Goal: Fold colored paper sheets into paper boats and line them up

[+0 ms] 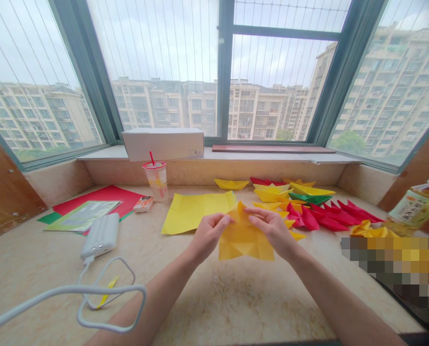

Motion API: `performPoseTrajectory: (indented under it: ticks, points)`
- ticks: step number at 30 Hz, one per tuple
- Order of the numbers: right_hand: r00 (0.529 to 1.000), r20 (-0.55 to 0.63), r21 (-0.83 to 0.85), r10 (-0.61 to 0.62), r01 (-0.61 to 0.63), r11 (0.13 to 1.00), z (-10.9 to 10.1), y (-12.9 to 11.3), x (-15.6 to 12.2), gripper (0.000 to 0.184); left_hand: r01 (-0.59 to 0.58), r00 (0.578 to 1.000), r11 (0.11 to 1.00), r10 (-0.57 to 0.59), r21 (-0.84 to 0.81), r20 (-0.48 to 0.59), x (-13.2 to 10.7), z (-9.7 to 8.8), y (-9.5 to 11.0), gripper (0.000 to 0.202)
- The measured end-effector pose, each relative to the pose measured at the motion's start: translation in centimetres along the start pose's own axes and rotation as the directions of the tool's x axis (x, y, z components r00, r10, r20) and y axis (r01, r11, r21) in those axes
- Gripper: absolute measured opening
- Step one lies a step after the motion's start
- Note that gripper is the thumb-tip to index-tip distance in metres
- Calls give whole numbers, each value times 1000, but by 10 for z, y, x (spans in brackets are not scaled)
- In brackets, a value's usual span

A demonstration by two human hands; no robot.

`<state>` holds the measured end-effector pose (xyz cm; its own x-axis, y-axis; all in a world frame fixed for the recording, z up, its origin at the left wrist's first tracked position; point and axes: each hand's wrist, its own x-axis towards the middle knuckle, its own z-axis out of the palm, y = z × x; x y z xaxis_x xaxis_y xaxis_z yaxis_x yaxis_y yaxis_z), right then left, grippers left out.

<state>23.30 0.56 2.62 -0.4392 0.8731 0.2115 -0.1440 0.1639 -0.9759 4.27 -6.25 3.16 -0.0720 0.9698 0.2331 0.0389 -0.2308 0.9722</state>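
Note:
Between my two hands, a partly folded sheet of yellow paper (pixel 246 244) is held up above the counter, creased and with a raised point at its top. My left hand (pixel 211 231) pinches its left side between thumb and fingers. On the other side, my right hand (pixel 272 228) grips the paper near its top right, thumb in front and fingers behind. Behind my left hand lies a stack of flat yellow sheets (pixel 192 209). Folded paper boats in yellow, red and green, such as a green boat (pixel 313 198), sit just beyond my right hand.
At left are a white power bank (pixel 101 234) with a looping cable (pixel 70 290), red paper (pixel 102 198) and a small orange-white packet (pixel 143 204). A plastic cup (pixel 156 181) stands near the sill below a white box (pixel 164 144). A bottle (pixel 416 204) stands far right.

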Motion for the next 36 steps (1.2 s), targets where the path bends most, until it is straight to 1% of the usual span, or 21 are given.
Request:
performPoseTrajectory:
  ticks: [3, 5, 6, 8, 9, 11, 13, 16, 19, 25, 31, 33, 36]
  points:
    - [1000, 4, -10, 3, -3, 1000, 3, 3, 1, 41, 20, 999, 991, -14, 133, -43, 2, -1, -4, 45]
    - [1000, 14, -44, -27, 28, 999, 4, 5, 2, 38, 19, 997, 978, -2, 206, -83, 4, -2, -7, 52]
    - [999, 23, -66, -45, 47, 997, 5, 5, 2, 37, 18, 995, 977, 4, 214, -105, 5, -3, -7, 53]
    - [997, 47, -100, -67, 71, 992, 5, 5, 1, 35, 27, 992, 988, -7, 154, -128, 5, -3, -6, 52]
    - [996, 58, -109, -69, 76, 991, 5, 5, 1, 34, 38, 992, 995, -26, 94, -123, 5, -2, -5, 50]
    - [994, 80, -113, -72, 80, 990, 5, 5, 0, 33, 66, 995, 997, -69, -32, -76, 4, 1, -3, 46]
    - [992, 100, -108, -76, 87, 990, 5, 5, 0, 31, 82, 996, 992, -84, -100, -16, 3, 3, -1, 47]
    - [990, 120, -96, -71, 83, 992, 5, 5, -1, 30, 92, 995, 992, -89, -87, 46, 2, 5, -2, 55]
    - [991, 109, -94, -74, 84, 992, 4, 5, 0, 30, 113, 991, 990, -107, -81, 80, 2, 4, -4, 59]
    - [987, 95, -142, -127, 140, 980, 3, 1, 0, 29, 104, 982, 987, -82, -124, 171, 1, 4, -10, 52]
    - [981, 74, -157, -179, 189, 969, 4, -2, 0, 28, 79, 976, 986, -47, -145, 213, 2, 4, -12, 44]
    - [989, 81, -124, -125, 135, 983, 3, -2, 0, 33, 74, 977, 985, -40, -155, 211, 2, 4, -11, 43]
    - [994, 112, -44, -4, 9, 999, 1, -2, -1, 43, 80, 982, 983, -49, -165, 183, 2, 4, -9, 47]
